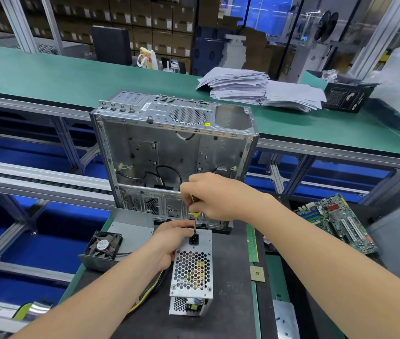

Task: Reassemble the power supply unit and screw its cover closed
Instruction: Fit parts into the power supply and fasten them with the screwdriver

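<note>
Power supply unit (192, 267) steadied by left hand (169, 243), right hand (208, 196) holding screwdriver (194, 217) upright

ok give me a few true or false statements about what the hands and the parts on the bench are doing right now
1. The right hand holds a yellow-handled screwdriver tip down over the silver perforated power supply unit. True.
2. The left hand rests on the green motherboard. False: it steadies the power supply's far end; the green motherboard lies untouched to the right.
3. The black square cooling fan sits left of the power supply. True.
4. The open grey metal computer case lies flat behind the power supply. False: it stands upright.
</note>
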The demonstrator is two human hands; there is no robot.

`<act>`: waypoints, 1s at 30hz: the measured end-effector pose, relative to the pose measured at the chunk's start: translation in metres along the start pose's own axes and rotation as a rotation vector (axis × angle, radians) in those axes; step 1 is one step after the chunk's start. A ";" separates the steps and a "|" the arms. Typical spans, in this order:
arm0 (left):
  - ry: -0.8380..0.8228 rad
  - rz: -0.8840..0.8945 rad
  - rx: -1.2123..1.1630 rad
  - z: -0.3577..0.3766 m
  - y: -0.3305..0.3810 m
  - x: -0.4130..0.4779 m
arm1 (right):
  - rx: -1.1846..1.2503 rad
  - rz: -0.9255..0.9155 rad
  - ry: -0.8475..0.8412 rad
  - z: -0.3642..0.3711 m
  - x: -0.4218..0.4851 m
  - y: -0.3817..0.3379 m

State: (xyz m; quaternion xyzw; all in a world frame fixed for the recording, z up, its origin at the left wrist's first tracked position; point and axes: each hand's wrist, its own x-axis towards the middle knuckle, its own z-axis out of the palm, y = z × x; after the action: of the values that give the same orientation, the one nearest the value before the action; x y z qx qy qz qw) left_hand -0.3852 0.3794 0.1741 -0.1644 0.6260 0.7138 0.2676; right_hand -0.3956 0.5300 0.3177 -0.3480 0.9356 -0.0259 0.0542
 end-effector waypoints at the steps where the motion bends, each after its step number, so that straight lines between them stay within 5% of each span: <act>1: -0.005 -0.003 -0.005 0.000 0.000 0.000 | 0.025 0.040 0.034 0.002 0.000 0.002; 7: -0.002 0.016 -0.012 0.002 -0.002 0.002 | 0.121 0.376 0.203 0.017 0.001 0.008; 13: -0.012 0.015 -0.018 0.002 -0.002 0.002 | -0.113 0.592 0.279 0.016 0.001 0.010; 22: 0.008 -0.006 -0.013 -0.001 -0.001 0.001 | 0.012 -0.075 -0.013 0.001 -0.008 0.002; 26: 0.025 -0.005 0.049 0.000 -0.001 0.001 | -0.016 -0.148 -0.050 -0.003 -0.004 -0.005; 30: 0.006 -0.019 0.030 -0.002 0.002 -0.002 | 0.048 -0.034 -0.003 -0.002 -0.001 -0.003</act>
State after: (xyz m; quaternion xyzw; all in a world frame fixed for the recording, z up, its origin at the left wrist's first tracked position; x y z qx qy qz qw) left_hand -0.3844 0.3772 0.1766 -0.1683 0.6358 0.7013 0.2749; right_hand -0.3936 0.5284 0.3198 -0.3624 0.9286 -0.0487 0.0636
